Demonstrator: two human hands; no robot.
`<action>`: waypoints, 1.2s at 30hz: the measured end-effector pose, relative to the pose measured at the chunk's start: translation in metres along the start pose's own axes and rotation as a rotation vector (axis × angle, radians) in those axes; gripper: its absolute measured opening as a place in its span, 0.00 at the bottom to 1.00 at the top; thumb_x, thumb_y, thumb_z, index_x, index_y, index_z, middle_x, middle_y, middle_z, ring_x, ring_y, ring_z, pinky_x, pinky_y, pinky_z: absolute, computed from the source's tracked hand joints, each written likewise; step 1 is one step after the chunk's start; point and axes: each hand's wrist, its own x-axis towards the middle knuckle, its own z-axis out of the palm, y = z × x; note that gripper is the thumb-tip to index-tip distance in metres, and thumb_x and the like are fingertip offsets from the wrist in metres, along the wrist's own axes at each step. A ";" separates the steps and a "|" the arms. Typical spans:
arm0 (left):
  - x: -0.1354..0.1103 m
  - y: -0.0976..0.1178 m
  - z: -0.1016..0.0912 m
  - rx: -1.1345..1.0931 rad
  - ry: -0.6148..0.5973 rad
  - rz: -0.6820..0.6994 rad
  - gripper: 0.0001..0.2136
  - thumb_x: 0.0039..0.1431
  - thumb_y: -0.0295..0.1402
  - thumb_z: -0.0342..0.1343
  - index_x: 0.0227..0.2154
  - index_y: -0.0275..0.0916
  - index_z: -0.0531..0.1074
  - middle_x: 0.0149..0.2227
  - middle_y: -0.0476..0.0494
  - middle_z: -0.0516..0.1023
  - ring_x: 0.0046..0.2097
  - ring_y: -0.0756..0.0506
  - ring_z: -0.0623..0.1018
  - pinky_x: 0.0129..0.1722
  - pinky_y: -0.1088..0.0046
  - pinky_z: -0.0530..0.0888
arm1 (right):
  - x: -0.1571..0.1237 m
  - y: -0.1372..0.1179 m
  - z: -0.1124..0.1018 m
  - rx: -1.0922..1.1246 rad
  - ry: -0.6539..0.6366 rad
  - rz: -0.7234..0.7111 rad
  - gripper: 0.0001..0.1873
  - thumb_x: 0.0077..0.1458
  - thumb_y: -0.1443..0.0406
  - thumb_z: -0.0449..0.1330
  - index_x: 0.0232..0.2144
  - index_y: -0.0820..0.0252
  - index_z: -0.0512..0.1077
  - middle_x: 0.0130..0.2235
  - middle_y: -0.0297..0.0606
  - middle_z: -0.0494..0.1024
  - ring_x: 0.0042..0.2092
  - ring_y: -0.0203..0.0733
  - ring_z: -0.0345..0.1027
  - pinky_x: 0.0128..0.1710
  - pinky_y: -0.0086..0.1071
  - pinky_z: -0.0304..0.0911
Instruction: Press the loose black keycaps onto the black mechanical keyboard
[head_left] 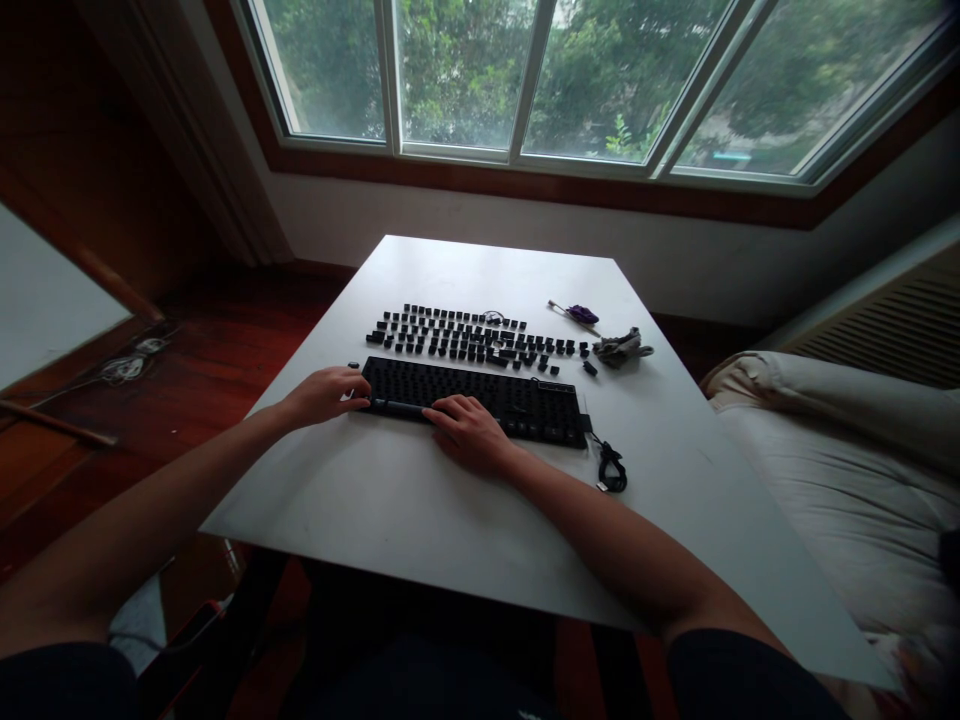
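A black computer keyboard (pixel 555 410) lies on the white table, its keys looking stripped. My left hand (pixel 330 393) is at its left end, thumb and fingers closed around the near corner. My right hand (pixel 472 430) rests over the near edge at mid-length, fingers stretched over the board and thumb toward the left. Between the hands, a long dark bar (pixel 399 407) runs along the near edge; whether it is loose cannot be told. Behind the keyboard, many black keycaps (pixel 450 335) lie in rows. One small keycap (pixel 352 365) sits by my left hand.
A bundled black cable (pixel 612 468) lies right of the keyboard on the white table (pixel 345 500). Farther back are a thin stick (pixel 570 314), a purple item (pixel 583 314) and a crumpled grey cloth (pixel 622 347). A light-covered bed or couch (pixel 840 480) stands at right, windows ahead.
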 end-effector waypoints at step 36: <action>-0.004 -0.003 0.014 -0.177 0.031 -0.059 0.14 0.64 0.46 0.58 0.39 0.40 0.75 0.36 0.46 0.76 0.34 0.48 0.75 0.35 0.72 0.71 | 0.001 -0.001 -0.001 -0.005 0.001 0.002 0.23 0.66 0.64 0.57 0.63 0.57 0.69 0.57 0.49 0.74 0.58 0.52 0.64 0.56 0.48 0.61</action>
